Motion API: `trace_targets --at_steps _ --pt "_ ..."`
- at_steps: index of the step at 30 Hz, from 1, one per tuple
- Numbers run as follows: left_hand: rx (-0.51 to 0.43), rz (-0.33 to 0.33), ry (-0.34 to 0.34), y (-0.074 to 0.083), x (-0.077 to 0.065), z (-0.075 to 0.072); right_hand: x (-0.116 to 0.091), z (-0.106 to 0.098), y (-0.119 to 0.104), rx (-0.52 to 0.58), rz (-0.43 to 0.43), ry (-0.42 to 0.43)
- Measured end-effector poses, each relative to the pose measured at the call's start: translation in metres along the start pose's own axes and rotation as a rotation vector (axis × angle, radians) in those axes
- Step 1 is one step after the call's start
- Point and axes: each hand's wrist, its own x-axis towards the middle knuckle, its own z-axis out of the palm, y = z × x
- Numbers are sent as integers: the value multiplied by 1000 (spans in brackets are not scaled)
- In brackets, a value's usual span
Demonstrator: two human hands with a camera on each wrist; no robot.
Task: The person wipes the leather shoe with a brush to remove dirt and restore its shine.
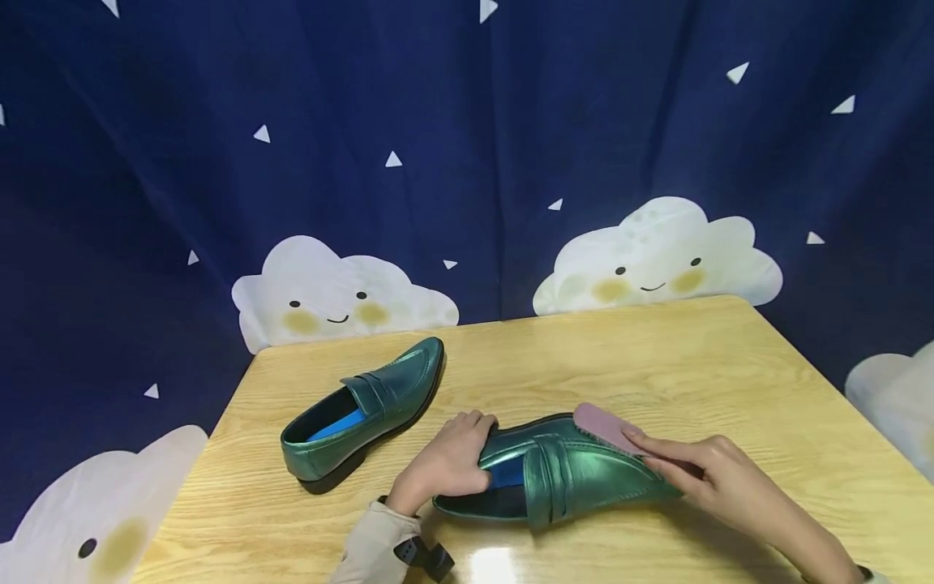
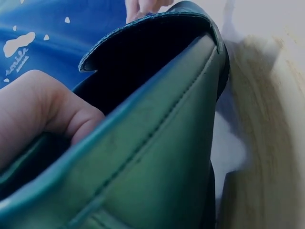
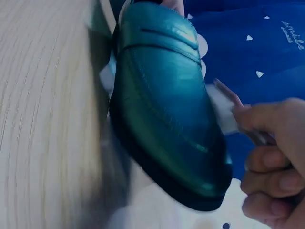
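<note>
A green metallic loafer [image 1: 591, 478] is tilted on its side above the near part of the table, its toe toward the right. My left hand [image 1: 456, 458] grips it by the heel end, thumb inside the opening; the left wrist view shows the thumb behind the shoe's side wall [image 2: 157, 138]. My right hand [image 1: 718, 483] pinches a pink-backed brush [image 1: 606, 427] whose bristles lie against the upper near the toe. In the right wrist view the brush's pale bristles [image 3: 221, 107] look blurred beside the loafer [image 3: 167, 105].
A second green loafer [image 1: 365, 410] with a blue insole stands upright on the wooden table [image 1: 657, 349], left of my hands. Behind the table hangs a dark blue curtain [image 1: 438, 81] with clouds and small white triangles.
</note>
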Motion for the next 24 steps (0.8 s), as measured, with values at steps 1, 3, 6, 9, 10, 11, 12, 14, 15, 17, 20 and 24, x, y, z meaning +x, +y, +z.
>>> trace_targets --at_steps 1,3,6,9,10,11,12,14,15,17,20,24 --pt "1 4 -2 0 0 1 0 1 0 18 -17 -21" --pt "8 8 0 0 0 2 0 1 -1 87 -65 -61" --pt "18 6 13 0 0 3 1 -2 -2 124 -78 -72" --pt "22 6 22 0 -1 4 1 -3 -2 72 -15 -26" --pt "20 6 21 0 -1 4 1 -2 -2 59 6 -21" --pt "18 8 18 0 -2 4 1 -1 -2 53 12 -16" --pt "17 10 15 0 -2 3 1 0 -2 48 11 -21" --pt "13 12 12 1 -3 4 -2 1 -1 99 -14 -57" --pt "12 12 12 0 -3 4 -3 1 -1 135 -35 -77" --pt "10 12 17 1 -4 4 -5 0 -1 190 -65 -102" --pt "2 8 30 0 -6 5 -4 -1 -1 166 -44 -62" --pt "-9 15 41 1 -6 5 -2 3 -2 48 15 -2"
